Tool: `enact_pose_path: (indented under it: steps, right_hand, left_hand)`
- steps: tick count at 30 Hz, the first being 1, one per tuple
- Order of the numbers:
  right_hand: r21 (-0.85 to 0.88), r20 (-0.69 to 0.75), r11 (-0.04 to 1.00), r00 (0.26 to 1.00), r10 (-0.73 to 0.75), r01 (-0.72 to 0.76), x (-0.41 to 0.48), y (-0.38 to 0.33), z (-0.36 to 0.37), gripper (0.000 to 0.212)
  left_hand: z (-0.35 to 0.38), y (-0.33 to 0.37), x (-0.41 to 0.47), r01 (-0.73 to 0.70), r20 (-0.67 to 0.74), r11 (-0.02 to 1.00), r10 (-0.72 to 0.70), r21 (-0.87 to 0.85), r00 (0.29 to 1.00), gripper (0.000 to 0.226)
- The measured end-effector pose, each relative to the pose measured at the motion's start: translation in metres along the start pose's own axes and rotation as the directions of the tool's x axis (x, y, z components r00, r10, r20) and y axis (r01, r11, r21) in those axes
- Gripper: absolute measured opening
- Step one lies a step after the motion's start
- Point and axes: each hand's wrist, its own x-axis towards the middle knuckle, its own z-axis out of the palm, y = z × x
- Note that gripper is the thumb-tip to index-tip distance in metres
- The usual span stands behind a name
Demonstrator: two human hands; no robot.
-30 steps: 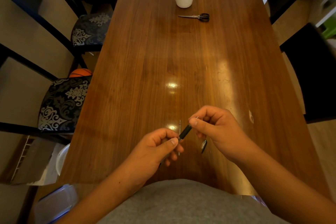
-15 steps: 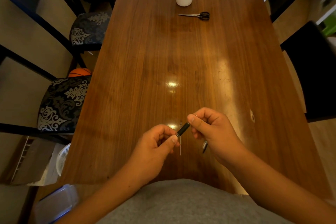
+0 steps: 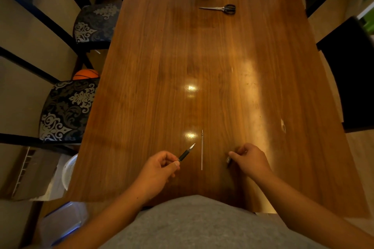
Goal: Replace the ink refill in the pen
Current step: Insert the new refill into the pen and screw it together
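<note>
- The left hand (image 3: 155, 170) is pinching the pen (image 3: 186, 152) by its black grip, tip pointing away, above the counter (image 3: 202, 56).
- The right hand (image 3: 250, 160) is curling its fingers (image 3: 232, 154) onto a small dark pen part (image 3: 228, 160) on the counter.
- A thin refill (image 3: 202, 150) is lying between both hands, untouched.
- Advice: keep the pen level while lifting the part, avoiding the refill.

A long wooden counter (image 3: 182, 56) in a dim, warm-lit room.

Lamp glare (image 3: 191, 88) shines on its polished top. Chairs with black-and-silver patterned seats (image 3: 66, 109) line one side, an orange basketball (image 3: 86, 74) behind one; a dark chair (image 3: 352, 70) stands opposite on a tan floor (image 3: 321, 20).
</note>
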Motion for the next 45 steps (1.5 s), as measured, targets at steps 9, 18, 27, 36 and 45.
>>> enact_pose_path:
  steps: [9, 18, 27, 36, 45]
  right_hand:
    - [-0.093, 0.015, 0.994, 0.998, -0.063, 0.064, 0.005, -0.003, 0.016, 0.012]
    - [0.551, 0.094, 0.822, 0.967, -0.236, 0.147, -0.024, -0.052, -0.010, 0.006]
    - [0.703, 0.035, 0.656, 0.908, -0.418, 0.275, -0.055, -0.101, -0.039, 0.007]
    - [0.698, 0.009, 0.623, 0.865, -0.501, 0.354, -0.069, -0.103, -0.043, 0.009]
    - [0.677, -0.009, 0.611, 0.834, -0.551, 0.411, -0.081, -0.104, -0.036, 0.009]
  left_hand:
    - [-0.002, -0.017, 0.006, 0.106, -0.006, 0.994, -0.106, -0.007, 0.994, 0.009]
    - [0.001, 0.003, 0.000, 0.032, 0.005, 0.999, -0.032, -0.018, 0.999, 0.011]
    - [0.009, 0.036, -0.012, -0.094, 0.018, 0.992, 0.096, -0.083, 0.995, 0.021]
    - [0.016, 0.046, -0.023, -0.129, 0.036, 0.984, 0.135, -0.123, 0.990, 0.013]
    - [0.018, 0.053, -0.028, -0.143, 0.014, 0.978, 0.147, -0.153, 0.989, 0.029]
